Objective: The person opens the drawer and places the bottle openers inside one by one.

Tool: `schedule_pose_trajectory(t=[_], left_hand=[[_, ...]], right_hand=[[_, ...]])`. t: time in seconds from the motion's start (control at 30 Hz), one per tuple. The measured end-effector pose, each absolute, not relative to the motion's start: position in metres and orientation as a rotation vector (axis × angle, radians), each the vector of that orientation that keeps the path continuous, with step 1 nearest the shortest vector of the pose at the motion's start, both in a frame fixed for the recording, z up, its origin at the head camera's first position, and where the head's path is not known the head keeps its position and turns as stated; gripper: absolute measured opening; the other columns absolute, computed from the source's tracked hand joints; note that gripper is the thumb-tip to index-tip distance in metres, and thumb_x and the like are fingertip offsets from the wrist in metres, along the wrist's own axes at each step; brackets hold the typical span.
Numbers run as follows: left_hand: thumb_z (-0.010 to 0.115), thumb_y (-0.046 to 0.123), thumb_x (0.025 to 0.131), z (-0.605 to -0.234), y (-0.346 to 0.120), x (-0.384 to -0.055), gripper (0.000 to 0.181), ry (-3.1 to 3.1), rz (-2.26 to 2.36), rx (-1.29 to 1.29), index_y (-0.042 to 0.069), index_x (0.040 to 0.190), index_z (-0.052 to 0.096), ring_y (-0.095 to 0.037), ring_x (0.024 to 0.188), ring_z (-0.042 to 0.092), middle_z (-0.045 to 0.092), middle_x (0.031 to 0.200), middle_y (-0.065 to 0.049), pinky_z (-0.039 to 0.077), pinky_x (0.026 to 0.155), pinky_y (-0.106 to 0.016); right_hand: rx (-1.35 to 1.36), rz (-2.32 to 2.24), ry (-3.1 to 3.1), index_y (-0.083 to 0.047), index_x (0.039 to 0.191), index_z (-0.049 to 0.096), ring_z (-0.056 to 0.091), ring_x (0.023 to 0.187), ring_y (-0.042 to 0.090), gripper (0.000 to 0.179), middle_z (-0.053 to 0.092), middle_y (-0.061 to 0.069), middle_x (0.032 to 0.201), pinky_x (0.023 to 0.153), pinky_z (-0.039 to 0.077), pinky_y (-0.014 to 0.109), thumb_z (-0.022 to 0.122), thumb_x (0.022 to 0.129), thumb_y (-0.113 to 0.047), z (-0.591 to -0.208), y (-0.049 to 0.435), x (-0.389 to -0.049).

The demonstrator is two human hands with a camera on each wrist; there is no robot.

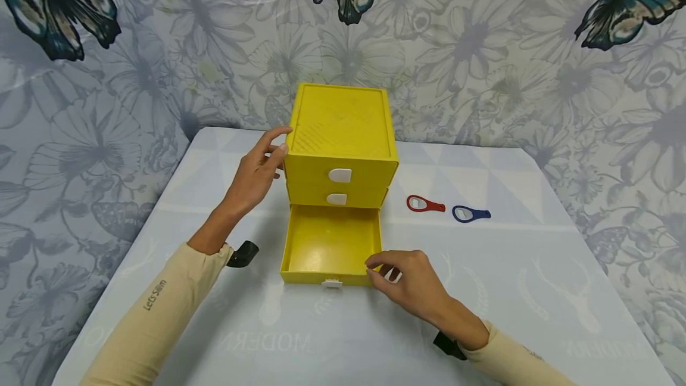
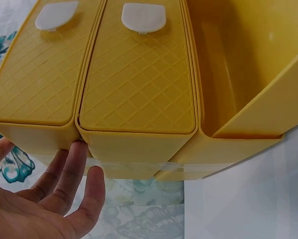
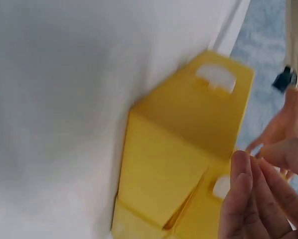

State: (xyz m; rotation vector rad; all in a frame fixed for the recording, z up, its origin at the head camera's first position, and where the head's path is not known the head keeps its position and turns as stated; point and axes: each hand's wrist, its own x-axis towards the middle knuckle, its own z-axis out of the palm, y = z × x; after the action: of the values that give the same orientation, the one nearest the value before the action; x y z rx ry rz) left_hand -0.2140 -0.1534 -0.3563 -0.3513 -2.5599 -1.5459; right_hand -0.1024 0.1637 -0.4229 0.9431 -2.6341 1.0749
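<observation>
A yellow drawer unit (image 1: 343, 121) with white tabs stands on the table, its bottom drawer (image 1: 331, 243) pulled out toward me and bare inside. The upper two drawers (image 2: 139, 74) are closed in the unit. My left hand (image 1: 254, 174) touches the unit's left side with its fingertips, the fingers loosely spread. At the front right corner of the bottom drawer is my right hand (image 1: 412, 282), its thumb and fingertips pinching the rim. In the right wrist view, the fingers (image 3: 241, 184) overlap that corner and hide part of it.
Right of the unit lie a red bottle opener (image 1: 426, 204) and a blue bottle opener (image 1: 471, 214) on the white patterned table (image 1: 514, 279). Behind the table hangs a floral backdrop (image 1: 471, 76) with butterflies.
</observation>
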Motion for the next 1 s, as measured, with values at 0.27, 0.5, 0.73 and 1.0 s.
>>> schedule_pose_trajectory(t=[0.27, 0.5, 0.73, 1.0], left_hand=[[0.038, 0.049, 0.107, -0.356, -0.153, -0.214, 0.048, -2.560, -1.546, -0.351, 0.036, 0.153, 0.036, -0.032, 0.100, 0.062, 0.057, 0.127, -0.017, 0.052, 0.090, -0.054], [0.038, 0.049, 0.107, -0.357, -0.153, -0.214, 0.048, -2.563, -1.541, -0.352, 0.037, 0.153, 0.037, -0.031, 0.098, 0.061, 0.058, 0.126, -0.016, 0.053, 0.088, -0.049], [0.039, 0.048, 0.107, -0.357, -0.154, -0.213, 0.048, -2.569, -1.555, -0.343, 0.037, 0.153, 0.036, -0.033, 0.099, 0.061, 0.057, 0.126, -0.016, 0.053, 0.088, -0.052], [0.038, 0.048, 0.107, -0.356, -0.153, -0.214, 0.048, -2.571, -1.561, -0.342, 0.037, 0.154, 0.036, -0.035, 0.100, 0.061, 0.057, 0.126, -0.016, 0.053, 0.089, -0.054]], right_hand=[[0.895, 0.947, -2.692, -0.013, 0.103, 0.077, 0.068, 0.080, 0.013, 0.019, 0.076, -0.002, 0.098, 0.066, 0.058, 0.024, 0.081, 0.085, -0.015, -0.415, 0.193, -0.133], [0.961, 0.852, -2.708, -0.014, 0.103, 0.076, 0.070, 0.092, 0.018, 0.020, 0.075, -0.005, 0.102, 0.074, 0.060, 0.034, 0.082, 0.083, -0.013, -0.424, 0.223, -0.169], [1.026, 0.704, -2.801, -0.013, 0.103, 0.077, 0.068, 0.105, 0.022, 0.018, 0.073, -0.002, 0.108, 0.091, 0.057, 0.044, 0.080, 0.086, -0.016, -0.429, 0.250, -0.204], [1.116, 0.649, -2.920, -0.013, 0.109, 0.075, 0.060, 0.118, 0.026, 0.021, 0.068, 0.003, 0.122, 0.095, 0.054, 0.048, 0.077, 0.089, -0.014, -0.436, 0.269, -0.239]])
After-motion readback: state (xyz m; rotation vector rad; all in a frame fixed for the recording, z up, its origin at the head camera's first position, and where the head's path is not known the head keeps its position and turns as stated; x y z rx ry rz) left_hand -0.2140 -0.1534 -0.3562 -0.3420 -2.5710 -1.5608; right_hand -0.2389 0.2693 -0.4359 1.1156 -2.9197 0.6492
